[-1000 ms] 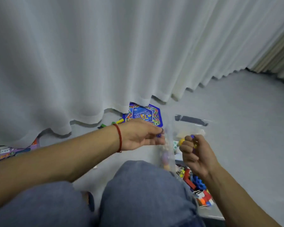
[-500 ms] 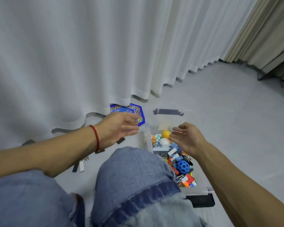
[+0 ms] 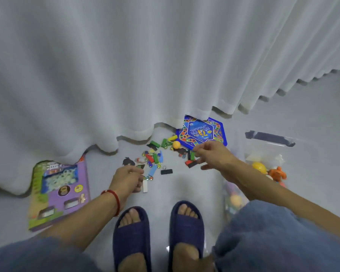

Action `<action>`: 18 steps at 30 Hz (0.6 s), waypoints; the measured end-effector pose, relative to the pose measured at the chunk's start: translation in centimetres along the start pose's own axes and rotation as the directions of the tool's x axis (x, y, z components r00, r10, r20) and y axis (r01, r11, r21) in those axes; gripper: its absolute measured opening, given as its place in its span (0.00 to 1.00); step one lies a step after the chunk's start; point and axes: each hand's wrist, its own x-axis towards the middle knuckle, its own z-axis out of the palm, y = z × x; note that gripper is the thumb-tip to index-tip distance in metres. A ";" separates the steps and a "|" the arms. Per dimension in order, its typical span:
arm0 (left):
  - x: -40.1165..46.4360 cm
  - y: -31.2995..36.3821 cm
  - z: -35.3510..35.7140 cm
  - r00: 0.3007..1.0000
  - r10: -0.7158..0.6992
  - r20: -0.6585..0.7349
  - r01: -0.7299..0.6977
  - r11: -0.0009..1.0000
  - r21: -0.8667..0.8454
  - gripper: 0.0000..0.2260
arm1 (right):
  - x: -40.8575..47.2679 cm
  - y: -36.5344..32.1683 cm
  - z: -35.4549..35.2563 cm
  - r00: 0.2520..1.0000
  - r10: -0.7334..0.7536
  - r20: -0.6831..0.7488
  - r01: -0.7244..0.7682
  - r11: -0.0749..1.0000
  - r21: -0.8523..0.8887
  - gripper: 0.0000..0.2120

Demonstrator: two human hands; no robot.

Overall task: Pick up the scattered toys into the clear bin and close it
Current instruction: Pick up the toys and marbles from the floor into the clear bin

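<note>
With both hands moved from the clear bin (image 3: 267, 154) back to the scattered toys (image 3: 155, 158), your left hand (image 3: 129, 177) curls on pieces, your right hand (image 3: 212, 156) hovers loosely open.

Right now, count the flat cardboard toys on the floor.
2: a purple cardboard toy box far left, a blue hexagonal game board tucked under the white curtain. Others may hide behind it.

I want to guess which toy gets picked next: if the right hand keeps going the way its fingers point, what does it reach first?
Probably the red and black blocks just beyond the right hand, whose fingers point left and down at the toy pile; depth is unclear.
</note>
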 end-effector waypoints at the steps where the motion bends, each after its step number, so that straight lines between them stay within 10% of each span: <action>1: 1.0 -1.5 -0.1 1.000 0.002 -0.010 -0.002 0.998 0.059 0.08 | 1.8 0.8 1.2 1.000 0.025 -0.002 -0.025 0.994 -0.103 0.08; 7: 6.3 -7.0 -0.9 0.996 0.050 -0.073 -0.020 0.933 0.358 0.08 | 12.1 5.9 6.0 0.989 0.146 -0.001 -0.116 0.786 -0.607 0.16; 12: 9.8 -8.9 0.0 0.990 0.121 -0.071 -0.075 0.882 0.465 0.07 | 18.5 9.9 8.8 0.890 0.329 -0.316 -0.428 0.843 -0.326 0.32; 18: 12.2 -8.8 1.3 0.986 0.139 -0.088 -0.096 0.920 0.380 0.08 | 20.2 13.0 11.8 0.801 0.097 -0.590 -0.365 0.860 -0.355 0.23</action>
